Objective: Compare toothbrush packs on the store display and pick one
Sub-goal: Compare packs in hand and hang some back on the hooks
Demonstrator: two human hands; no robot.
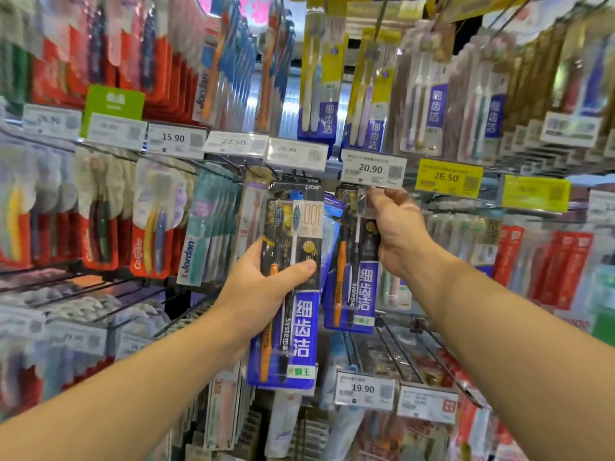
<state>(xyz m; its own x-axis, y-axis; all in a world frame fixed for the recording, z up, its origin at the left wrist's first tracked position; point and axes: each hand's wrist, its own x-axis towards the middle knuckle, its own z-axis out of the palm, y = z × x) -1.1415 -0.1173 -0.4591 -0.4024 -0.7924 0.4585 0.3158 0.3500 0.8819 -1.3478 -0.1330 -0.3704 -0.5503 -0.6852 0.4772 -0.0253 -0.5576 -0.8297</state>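
Observation:
My left hand [263, 291] grips a black-and-blue Systema toothbrush pack [293, 327] by its left edge, thumb across the front. The pack holds an orange and a black brush and is held out in front of the display. My right hand [396, 227] holds the upper part of a second, matching Systema pack [354, 284] that hangs just right of the first, under a 20.90 price tag [372, 169]. The two packs sit side by side, nearly touching.
Hooks of other toothbrush packs fill the display: red Colgate packs [153, 234] and Jordan packs [196, 247] to the left, yellow-and-blue packs [319, 84] above, red packs [565, 267] to the right. Price tags line the rails, among them a 19.90 tag [362, 389] below.

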